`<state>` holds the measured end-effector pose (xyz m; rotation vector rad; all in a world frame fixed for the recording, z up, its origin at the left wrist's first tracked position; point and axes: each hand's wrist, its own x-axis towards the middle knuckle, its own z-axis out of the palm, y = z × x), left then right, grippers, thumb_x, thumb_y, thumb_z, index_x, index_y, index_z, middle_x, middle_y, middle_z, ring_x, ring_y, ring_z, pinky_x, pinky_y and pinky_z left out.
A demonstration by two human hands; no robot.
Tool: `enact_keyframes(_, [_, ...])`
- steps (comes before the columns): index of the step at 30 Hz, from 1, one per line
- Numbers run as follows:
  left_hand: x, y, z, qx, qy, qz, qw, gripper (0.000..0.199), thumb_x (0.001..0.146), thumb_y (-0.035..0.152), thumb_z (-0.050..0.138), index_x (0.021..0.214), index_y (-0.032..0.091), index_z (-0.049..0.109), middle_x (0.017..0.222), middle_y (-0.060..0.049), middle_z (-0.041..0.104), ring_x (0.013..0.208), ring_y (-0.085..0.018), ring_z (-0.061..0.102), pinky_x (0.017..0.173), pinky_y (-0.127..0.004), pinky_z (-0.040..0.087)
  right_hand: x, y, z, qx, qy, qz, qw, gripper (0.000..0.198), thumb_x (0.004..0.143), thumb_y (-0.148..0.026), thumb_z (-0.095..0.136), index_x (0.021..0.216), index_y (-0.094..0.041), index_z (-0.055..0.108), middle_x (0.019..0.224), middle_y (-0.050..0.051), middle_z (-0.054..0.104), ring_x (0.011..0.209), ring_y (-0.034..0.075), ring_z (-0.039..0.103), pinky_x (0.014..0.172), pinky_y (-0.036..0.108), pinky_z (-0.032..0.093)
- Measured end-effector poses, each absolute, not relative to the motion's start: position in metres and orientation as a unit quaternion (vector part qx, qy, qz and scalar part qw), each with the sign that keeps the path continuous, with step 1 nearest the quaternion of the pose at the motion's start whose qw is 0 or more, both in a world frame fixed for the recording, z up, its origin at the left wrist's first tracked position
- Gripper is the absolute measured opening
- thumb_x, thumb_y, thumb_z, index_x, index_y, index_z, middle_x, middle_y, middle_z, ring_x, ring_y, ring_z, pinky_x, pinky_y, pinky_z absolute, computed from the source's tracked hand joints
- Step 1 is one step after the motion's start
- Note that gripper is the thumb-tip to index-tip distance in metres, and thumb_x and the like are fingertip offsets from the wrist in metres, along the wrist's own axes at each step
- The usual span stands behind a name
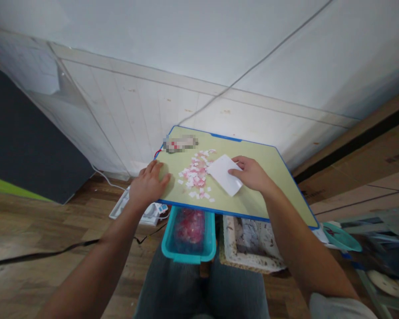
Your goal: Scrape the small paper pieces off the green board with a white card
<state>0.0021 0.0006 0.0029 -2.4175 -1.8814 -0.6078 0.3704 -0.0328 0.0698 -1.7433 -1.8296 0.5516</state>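
My right hand (250,172) pinches a white card (225,175) by its right edge, tilted over the pale green board (269,204) with the blue rim. The card's left corner reaches the side of a loose pile of small pink and white pieces (197,170); whether it touches them I cannot tell. My left hand (150,182) rests at the board's left edge with its fingers spread and nothing in it. A few single pieces lie apart from the pile, near the front edge.
Below the board's front edge stand a turquoise basin (188,257) with reddish contents and a stained white foam box (231,246). A pixelated object (180,143) lies at the back left. White wall panels rise behind; cardboard boxes (359,164) lean at right. A power strip (153,210) sits below left.
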Motion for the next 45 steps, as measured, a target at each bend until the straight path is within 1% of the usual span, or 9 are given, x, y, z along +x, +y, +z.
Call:
enact_keyframes(6, [0.003,-0.001,0.004,-0.771,-0.605,-0.2,0.003,0.059,0.101,0.053,0.042,0.149,0.019,0.051,0.159,-0.015,0.043,0.134,-0.035,0.054,0.112,-0.054,0.046,0.339,-0.028,0.055,-0.63,-0.717,0.183,0.236,0.033,0.084,-0.026,0.071,0.116,-0.02,0.073,0.114,0.008,0.077,0.097,0.022,0.07,0.085,0.033,0.053])
enact_keyframes(11, [0.003,-0.003,0.005,-0.766,-0.61,-0.202,-0.003,0.059,0.101,0.054,0.04,0.149,0.022,0.051,0.159,-0.014,0.043,0.133,-0.037,0.055,0.108,-0.057,0.048,0.399,-0.022,0.067,-0.705,-0.644,0.192,0.228,0.033,0.081,-0.028,0.072,0.112,-0.015,0.074,0.105,0.01,0.078,0.088,0.023,0.071,0.074,0.031,0.053])
enact_keyframes(15, [0.003,-0.002,0.006,-0.764,-0.613,-0.198,-0.011,0.058,0.101,0.054,0.04,0.148,0.023,0.051,0.16,-0.013,0.043,0.132,-0.037,0.055,0.108,-0.056,0.048,0.399,-0.043,0.068,-0.663,-0.657,0.232,0.273,0.038,0.083,-0.032,0.071,0.118,-0.019,0.072,0.107,0.009,0.078,0.09,0.023,0.072,0.073,0.031,0.054])
enact_keyframes(18, [0.003,-0.002,0.005,-0.766,-0.611,-0.199,-0.013,0.06,0.1,0.055,0.04,0.149,0.022,0.05,0.16,-0.014,0.043,0.133,-0.037,0.055,0.109,-0.056,0.048,0.395,-0.053,0.062,-0.632,-0.682,0.269,0.252,0.035,0.082,-0.032,0.072,0.115,-0.021,0.074,0.106,0.007,0.078,0.088,0.022,0.072,0.072,0.03,0.054])
enact_keyframes(22, [0.003,-0.001,0.004,-0.764,-0.612,-0.203,-0.011,0.061,0.1,0.056,0.04,0.149,0.022,0.05,0.16,-0.013,0.042,0.133,-0.038,0.054,0.108,-0.057,0.048,0.423,-0.054,0.063,-0.696,-0.629,0.238,0.253,0.035,0.078,-0.032,0.073,0.11,-0.018,0.073,0.099,0.008,0.078,0.081,0.022,0.071,0.067,0.03,0.053])
enact_keyframes(29, [0.003,-0.001,0.004,-0.762,-0.614,-0.204,-0.019,0.059,0.1,0.055,0.043,0.148,0.022,0.051,0.16,-0.013,0.042,0.133,-0.037,0.054,0.111,-0.057,0.046,0.422,-0.092,0.08,-0.655,-0.613,0.304,0.32,0.044,0.084,-0.038,0.071,0.124,-0.021,0.065,0.1,0.007,0.078,0.079,0.024,0.072,0.064,0.032,0.055])
enact_keyframes(36, [0.003,-0.001,0.006,-0.761,-0.616,-0.198,-0.035,0.059,0.099,0.052,0.044,0.149,0.021,0.051,0.16,-0.014,0.042,0.135,-0.036,0.052,0.113,-0.056,0.044,0.34,-0.106,0.1,-0.591,-0.772,0.113,0.205,0.028,0.097,-0.033,0.057,0.118,-0.025,0.073,0.117,0.005,0.076,0.105,0.026,0.07,0.091,0.037,0.053])
enact_keyframes(40, [0.004,-0.003,0.008,-0.76,-0.619,-0.195,-0.037,0.058,0.099,0.052,0.043,0.148,0.021,0.052,0.16,-0.014,0.042,0.133,-0.037,0.053,0.111,-0.055,0.045,0.341,-0.114,0.099,-0.567,-0.813,0.044,0.127,0.028,0.099,-0.028,0.054,0.118,-0.026,0.075,0.118,0.006,0.077,0.11,0.027,0.068,0.098,0.038,0.051])
enact_keyframes(45, [0.005,-0.004,0.007,-0.761,-0.618,-0.193,-0.032,0.059,0.1,0.053,0.041,0.149,0.021,0.051,0.16,-0.014,0.041,0.131,-0.037,0.053,0.111,-0.055,0.045,0.38,-0.139,0.091,-0.564,-0.818,0.008,0.109,0.028,0.101,-0.028,0.052,0.116,-0.025,0.076,0.115,0.008,0.077,0.108,0.028,0.068,0.099,0.043,0.052])
